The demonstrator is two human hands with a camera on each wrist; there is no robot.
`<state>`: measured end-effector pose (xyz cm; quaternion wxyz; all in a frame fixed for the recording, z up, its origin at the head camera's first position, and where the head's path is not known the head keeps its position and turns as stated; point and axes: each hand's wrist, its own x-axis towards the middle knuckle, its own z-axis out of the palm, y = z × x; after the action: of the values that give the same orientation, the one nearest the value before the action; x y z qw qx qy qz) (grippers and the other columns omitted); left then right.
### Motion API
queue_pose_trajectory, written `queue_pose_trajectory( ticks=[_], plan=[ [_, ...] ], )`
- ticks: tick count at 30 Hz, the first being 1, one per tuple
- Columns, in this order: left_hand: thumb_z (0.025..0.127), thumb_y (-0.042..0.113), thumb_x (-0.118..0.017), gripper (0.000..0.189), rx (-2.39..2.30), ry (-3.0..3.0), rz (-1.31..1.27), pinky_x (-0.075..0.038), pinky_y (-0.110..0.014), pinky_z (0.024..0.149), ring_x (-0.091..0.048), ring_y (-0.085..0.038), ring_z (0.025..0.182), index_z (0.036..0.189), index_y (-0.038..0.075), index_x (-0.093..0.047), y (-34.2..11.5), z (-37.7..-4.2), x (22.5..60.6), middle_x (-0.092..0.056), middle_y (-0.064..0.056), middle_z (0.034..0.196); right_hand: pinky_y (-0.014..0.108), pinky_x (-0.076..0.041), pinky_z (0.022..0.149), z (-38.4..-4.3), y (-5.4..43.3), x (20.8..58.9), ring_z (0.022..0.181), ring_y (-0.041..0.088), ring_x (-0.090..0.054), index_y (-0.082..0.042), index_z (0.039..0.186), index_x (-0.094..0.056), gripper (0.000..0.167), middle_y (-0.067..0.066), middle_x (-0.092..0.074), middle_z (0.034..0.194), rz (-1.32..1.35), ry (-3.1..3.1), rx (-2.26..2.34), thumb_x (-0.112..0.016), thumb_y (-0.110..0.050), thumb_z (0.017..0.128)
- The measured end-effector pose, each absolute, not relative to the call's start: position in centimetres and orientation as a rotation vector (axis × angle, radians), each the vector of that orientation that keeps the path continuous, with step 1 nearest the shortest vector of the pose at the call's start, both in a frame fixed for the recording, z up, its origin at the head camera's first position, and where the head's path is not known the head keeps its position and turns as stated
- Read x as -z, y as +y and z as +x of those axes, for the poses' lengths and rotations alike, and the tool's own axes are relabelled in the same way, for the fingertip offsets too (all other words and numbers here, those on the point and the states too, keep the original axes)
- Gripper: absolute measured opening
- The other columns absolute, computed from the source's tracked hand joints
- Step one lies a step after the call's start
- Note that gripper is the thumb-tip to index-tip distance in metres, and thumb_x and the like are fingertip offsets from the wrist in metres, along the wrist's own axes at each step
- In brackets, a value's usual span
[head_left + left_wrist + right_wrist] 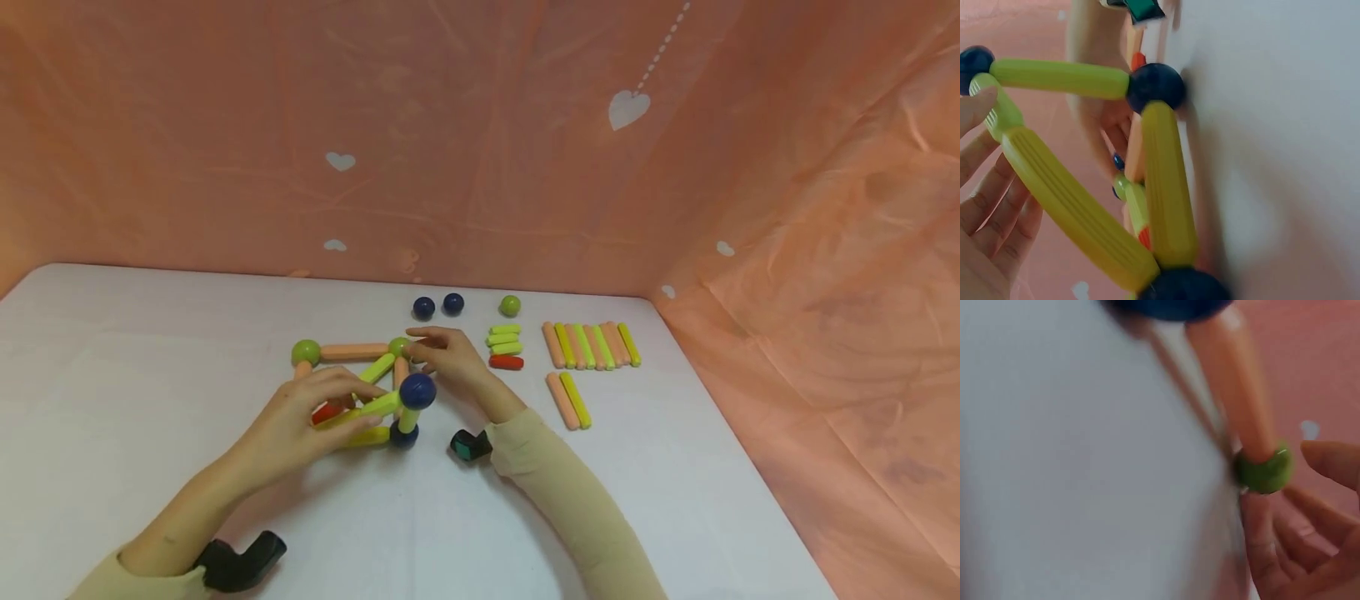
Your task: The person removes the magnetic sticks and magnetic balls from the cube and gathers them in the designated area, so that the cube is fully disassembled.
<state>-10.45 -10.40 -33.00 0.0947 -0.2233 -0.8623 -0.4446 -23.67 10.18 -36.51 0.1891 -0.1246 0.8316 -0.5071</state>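
A frame of magnetic sticks and balls stands on the table in the head view. My left hand (322,408) pinches a light green stick (382,404) at its upper part, between thumb and fingers. That stick runs to a raised dark blue ball (417,391), above a second blue ball (403,434) low on the table. In the left wrist view, a yellow stick (1075,206) slants away from the pinched one. My right hand (450,354) is at the green corner ball (1264,469), fingers loosely spread beside and under it, thumb apart. Left fingers partly hide a red stick (327,412).
Two blue balls (438,305) and a green ball (510,306) lie behind the frame. Short green sticks (504,339) and a red one (507,362) lie right of my right hand. Farther right are a row of long sticks (592,346) and a separate pair (569,401).
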Motion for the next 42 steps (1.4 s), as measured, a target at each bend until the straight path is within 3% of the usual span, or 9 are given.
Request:
queue_pose_trajectory(
  ticks=[5, 7, 11, 14, 17, 21, 32, 39, 42],
  plan=[
    [0.081, 0.022, -0.077, 0.024, 1.202, -2.614, -0.658, -0.048, -0.034, 0.080, -0.059, -0.004, 0.086, 0.104, 0.020, -0.072, -12.0, -10.1, 33.7, -0.069, 0.012, 0.098, 0.026, -0.053, 0.079, -21.1, 11.7, 34.4, 0.097, 0.017, -0.064, -0.006, 0.130, -0.058, 0.038, 0.014, -0.063, 0.124, -0.541, 2.343, 1.573, -0.054, -0.027, 0.099],
    [0.080, 0.019, -0.078, 0.025, 1.186, -2.597, -0.672, -0.049, -0.027, 0.077, -0.059, -0.001, 0.084, 0.104, 0.019, -0.072, -12.7, -10.1, 34.2, -0.070, 0.013, 0.096, 0.022, -0.050, 0.075, -19.8, 12.5, 33.6, 0.089, 0.014, -0.062, -0.002, 0.127, -0.058, 0.040, 0.018, -0.063, 0.121, -0.684, 2.285, 1.666, -0.053, -0.030, 0.099],
    [0.079, 0.012, -0.078, 0.028, 1.247, -2.545, -0.721, -0.049, -0.017, 0.077, -0.062, 0.001, 0.084, 0.105, 0.018, -0.072, -13.6, -10.1, 34.7, -0.071, 0.013, 0.093, 0.021, -0.045, 0.068, -17.5, 13.7, 32.6, 0.081, 0.012, -0.056, 0.005, 0.126, -0.056, 0.051, 0.026, -0.061, 0.114, -0.981, 2.115, 1.772, -0.062, -0.035, 0.094],
    [0.081, 0.012, -0.076, 0.028, 1.333, -2.547, -0.722, -0.051, -0.019, 0.075, -0.063, 0.000, 0.087, 0.109, 0.017, -0.071, -13.4, -10.2, 34.7, -0.072, 0.010, 0.097, 0.019, -0.043, 0.065, -16.5, 13.9, 32.0, 0.082, 0.010, -0.052, 0.006, 0.126, -0.054, 0.056, 0.025, -0.060, 0.116, -1.130, 2.079, 1.723, -0.070, -0.032, 0.088],
    [0.085, 0.018, -0.073, 0.027, 1.386, -2.593, -0.679, -0.051, -0.028, 0.081, -0.062, -0.002, 0.092, 0.112, 0.019, -0.070, -12.7, -10.3, 34.5, -0.071, 0.010, 0.102, 0.019, -0.039, 0.061, -16.0, 13.6, 31.6, 0.076, 0.011, -0.047, 0.005, 0.124, -0.055, 0.047, 0.022, -0.060, 0.118, -1.213, 2.115, 1.650, -0.073, -0.015, 0.086],
    [0.087, 0.023, -0.072, 0.025, 1.415, -2.638, -0.636, -0.048, -0.031, 0.083, -0.061, -0.004, 0.089, 0.112, 0.021, -0.070, -11.9, -10.4, 34.3, -0.071, 0.011, 0.099, 0.019, -0.037, 0.057, -15.7, 13.0, 31.3, 0.072, 0.010, -0.046, 0.002, 0.116, -0.058, 0.039, 0.017, -0.064, 0.109, -1.206, 2.183, 1.610, -0.072, 0.002, 0.080],
    [0.085, 0.019, -0.073, 0.023, 1.432, -2.604, -0.644, -0.048, -0.024, 0.077, -0.059, -0.002, 0.085, 0.108, 0.016, -0.072, -11.5, -10.6, 34.3, -0.072, 0.007, 0.098, 0.017, -0.045, 0.057, -15.1, 11.8, 31.9, 0.070, 0.006, -0.055, -0.002, 0.102, -0.060, 0.031, 0.013, -0.066, 0.094, -1.154, 2.340, 1.677, -0.075, 0.002, 0.075],
    [0.083, 0.019, -0.075, 0.022, 1.392, -2.617, -0.616, -0.050, -0.024, 0.077, -0.060, -0.005, 0.085, 0.105, 0.018, -0.074, -11.7, -10.5, 34.7, -0.072, 0.006, 0.096, 0.032, -0.056, 0.082, -15.2, 12.1, 32.1, 0.093, 0.018, -0.066, 0.000, 0.094, -0.062, 0.015, 0.017, -0.068, 0.094, -1.078, 2.349, 1.744, -0.070, 0.002, 0.082],
    [0.083, 0.017, -0.075, 0.022, 1.388, -2.593, -0.631, -0.051, -0.023, 0.077, -0.061, -0.006, 0.085, 0.105, 0.017, -0.074, -11.7, -10.4, 34.9, -0.072, 0.006, 0.096, 0.034, -0.056, 0.082, -15.4, 12.4, 32.0, 0.097, 0.015, -0.063, -0.001, 0.100, -0.064, 0.018, 0.016, -0.067, 0.101, -0.970, 2.359, 1.768, -0.072, -0.002, 0.084]
  ],
)
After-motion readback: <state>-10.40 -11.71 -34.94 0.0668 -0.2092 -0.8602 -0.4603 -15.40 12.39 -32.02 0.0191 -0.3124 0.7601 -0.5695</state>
